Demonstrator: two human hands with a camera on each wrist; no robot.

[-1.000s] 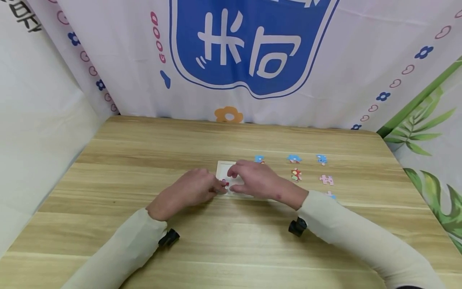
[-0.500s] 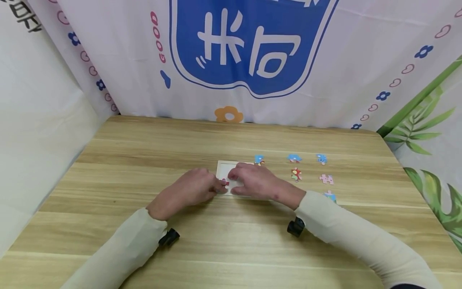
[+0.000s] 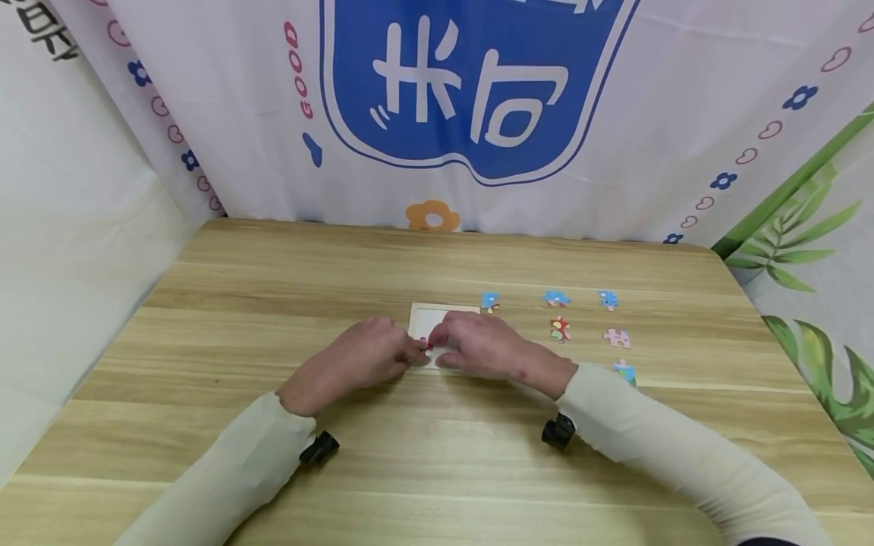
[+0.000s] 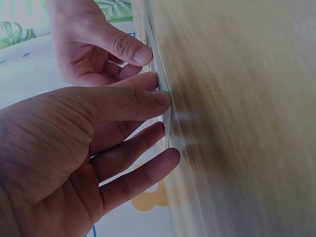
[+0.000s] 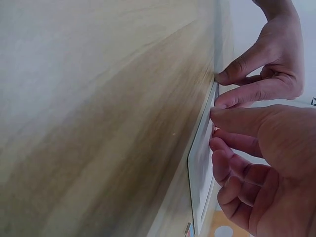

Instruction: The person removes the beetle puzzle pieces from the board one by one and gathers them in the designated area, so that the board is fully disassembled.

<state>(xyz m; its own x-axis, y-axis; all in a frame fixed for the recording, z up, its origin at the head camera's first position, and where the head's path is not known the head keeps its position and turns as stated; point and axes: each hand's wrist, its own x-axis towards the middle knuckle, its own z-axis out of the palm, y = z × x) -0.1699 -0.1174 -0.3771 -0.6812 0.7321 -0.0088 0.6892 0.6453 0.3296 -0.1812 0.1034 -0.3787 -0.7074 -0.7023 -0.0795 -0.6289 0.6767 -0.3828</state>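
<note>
A white puzzle tray (image 3: 419, 320) with a raised rim lies flat mid-table. In its near left corner sits a small red-and-pink jigsaw piece (image 3: 426, 345), partly hidden by fingertips. My left hand (image 3: 375, 353) holds that corner of the tray; its thumb (image 4: 160, 98) is at the near rim and its forefinger reaches over the piece. From the right, my right hand (image 3: 488, 345) bends over the tray. Its forefinger touches beside the piece, with thumb and forefinger apart. In the right wrist view, its other fingers (image 5: 232, 190) are bent above the tray.
Right of the tray lie several loose jigsaw pieces: a blue corner piece (image 3: 490, 302), a blue one (image 3: 556, 299), a red-and-green one (image 3: 561, 329) and a pink one (image 3: 617, 338). A printed curtain (image 3: 273, 174) hangs along the table's back edge.
My right hand has shifted slightly down, and its forefinger has come left against the red-and-pink piece. My left hand stays put. The blue-and-green piece near the right sleeve shows more fully.
</note>
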